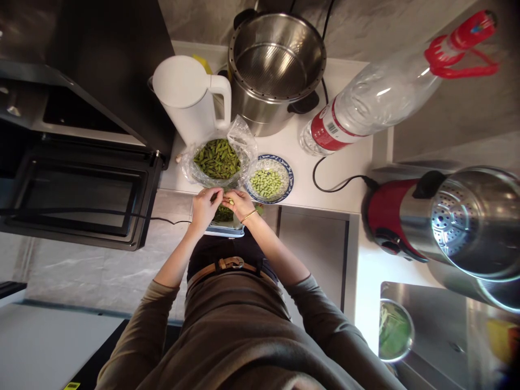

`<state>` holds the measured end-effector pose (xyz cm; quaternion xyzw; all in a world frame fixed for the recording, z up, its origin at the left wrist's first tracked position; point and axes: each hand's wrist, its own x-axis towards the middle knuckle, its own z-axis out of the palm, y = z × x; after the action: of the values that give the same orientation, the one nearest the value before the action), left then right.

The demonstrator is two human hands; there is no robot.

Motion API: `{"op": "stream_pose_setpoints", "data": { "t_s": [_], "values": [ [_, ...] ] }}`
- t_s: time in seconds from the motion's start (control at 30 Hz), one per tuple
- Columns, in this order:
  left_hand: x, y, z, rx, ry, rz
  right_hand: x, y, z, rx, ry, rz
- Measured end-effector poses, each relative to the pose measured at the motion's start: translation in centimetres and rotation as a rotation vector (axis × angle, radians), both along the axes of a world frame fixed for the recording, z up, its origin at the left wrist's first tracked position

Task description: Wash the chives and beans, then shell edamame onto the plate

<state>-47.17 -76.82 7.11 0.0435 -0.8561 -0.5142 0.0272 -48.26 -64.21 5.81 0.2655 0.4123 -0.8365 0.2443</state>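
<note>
My left hand and my right hand meet fingertip to fingertip at the counter's front edge. Both are closed in a pinch around a small edamame pod, mostly hidden by the fingers. A pale green bean shows at my right fingers. Just beyond sits a clear plastic bag filled with green edamame pods. A blue-rimmed plate with shelled beans stands right of the bag. Below my hands, a light-coloured bin contains green pods or husks.
A white jug and a steel pot with a steamer insert stand at the back. Right of them are a large water bottle and a red-and-steel appliance. An oven door hangs open at left. A sink holds a bowl.
</note>
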Motion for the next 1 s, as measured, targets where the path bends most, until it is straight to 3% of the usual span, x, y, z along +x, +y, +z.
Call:
{"op": "stream_pose_setpoints", "data": {
  "t_s": [0.23, 0.4, 0.5, 0.67, 0.8, 0.9, 1.0],
  "values": [
    [0.2, 0.3, 0.0, -0.055, 0.099, -0.048, 0.2, 0.1, -0.1, -0.118, -0.026, -0.009],
    [-0.6, -1.0, 0.5, -0.036, 0.103, 0.134, 0.0, 1.6, 0.1, -0.218, -0.116, 0.084],
    [-0.3, -1.9, -0.1, -0.019, -0.002, 0.112, -0.3, 3.2, -0.1, -0.232, -0.089, 0.031],
    [2.4, -1.7, -2.8, 0.059, -0.217, -0.115, -1.4, 6.3, -1.5, -0.008, 0.098, -0.167],
    [3.2, -0.5, -4.3, 0.056, -0.241, -0.119, -2.1, 8.2, -3.0, 0.322, 0.223, -0.297],
    [1.0, 0.1, -4.4, -0.012, -0.131, -0.085, -2.1, 8.5, -3.5, 0.427, 0.288, -0.281],
    [-3.3, 0.6, -4.2, -0.090, 0.059, -0.036, -1.8, 7.7, -3.3, 0.429, 0.321, -0.304]
  ]
}}
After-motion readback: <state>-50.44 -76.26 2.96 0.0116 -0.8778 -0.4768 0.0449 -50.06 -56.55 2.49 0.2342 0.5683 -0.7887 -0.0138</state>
